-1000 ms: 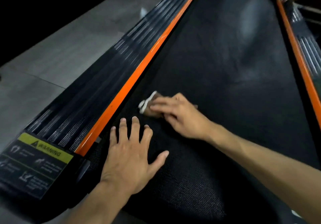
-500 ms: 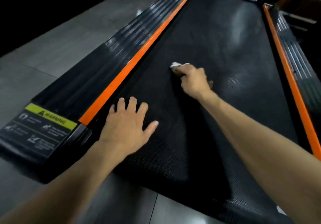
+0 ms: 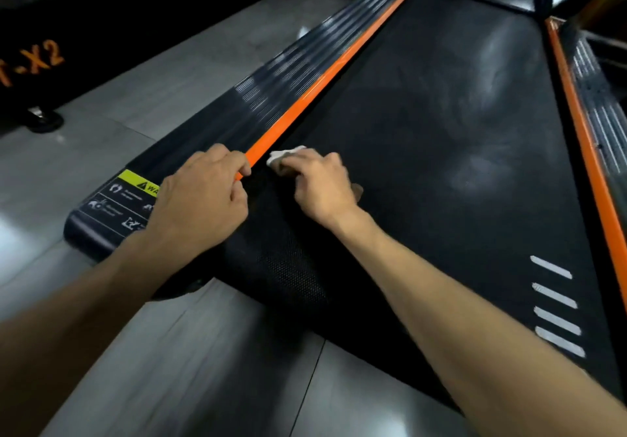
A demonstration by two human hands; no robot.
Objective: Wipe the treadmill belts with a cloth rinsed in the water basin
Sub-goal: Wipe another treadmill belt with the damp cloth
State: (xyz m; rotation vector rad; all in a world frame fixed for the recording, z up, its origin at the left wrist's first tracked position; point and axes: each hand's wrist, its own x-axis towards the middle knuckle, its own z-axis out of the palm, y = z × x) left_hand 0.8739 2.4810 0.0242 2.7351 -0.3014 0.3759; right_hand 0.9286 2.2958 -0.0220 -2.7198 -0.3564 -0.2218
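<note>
**Cloth pressed at the belt's left edge**

The right hand (image 3: 322, 185) has its grip curled over a white cloth (image 3: 283, 156), holding it against the black treadmill belt (image 3: 441, 151) just beside the orange side strip (image 3: 315, 87). The left hand (image 3: 200, 199) rests on the rail, fingers curled, thumb and forefinger touching the strip's near end; whether it grasps is unclear.

The belt (image 3: 441, 138) is black with white stripes near one corner. Orange trim (image 3: 325, 80) edges the black ribbed rail (image 3: 271, 87). The cloth (image 3: 283, 155) is white, the warning label (image 3: 137, 180) yellow.
</note>
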